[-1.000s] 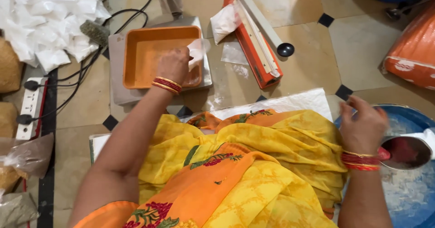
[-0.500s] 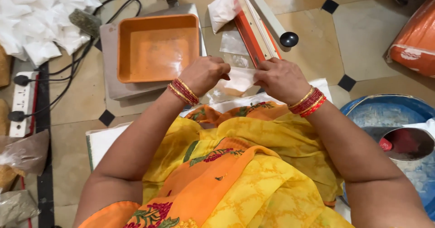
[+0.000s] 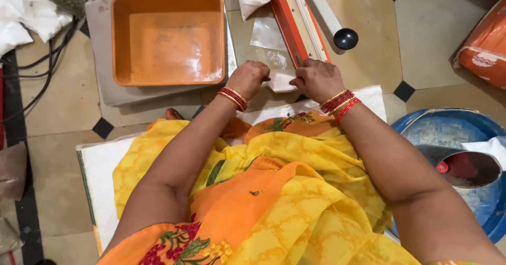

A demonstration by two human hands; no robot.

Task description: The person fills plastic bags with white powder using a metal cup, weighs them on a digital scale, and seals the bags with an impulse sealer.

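My left hand (image 3: 247, 78) and my right hand (image 3: 316, 79) meet on the tiled floor, both pinching a small clear plastic pouch (image 3: 280, 80) with white powder in it. The pouch lies between the two hands, just in front of my knees. Right beyond it stands an orange-and-white bar sealer (image 3: 303, 20) with a black knob (image 3: 346, 38). Red bangles ring both wrists.
An empty orange tray (image 3: 168, 38) sits on a grey scale at the upper left. More clear pouches (image 3: 268, 33) lie by the sealer. A blue tub (image 3: 453, 133) with white powder and a metal scoop (image 3: 464, 167) is at the right, an orange sack (image 3: 485, 43) beyond it. Cables run along the left.
My left hand left the orange tray and my right hand left the blue tub; both came together in front of me and now hold the small pouch.
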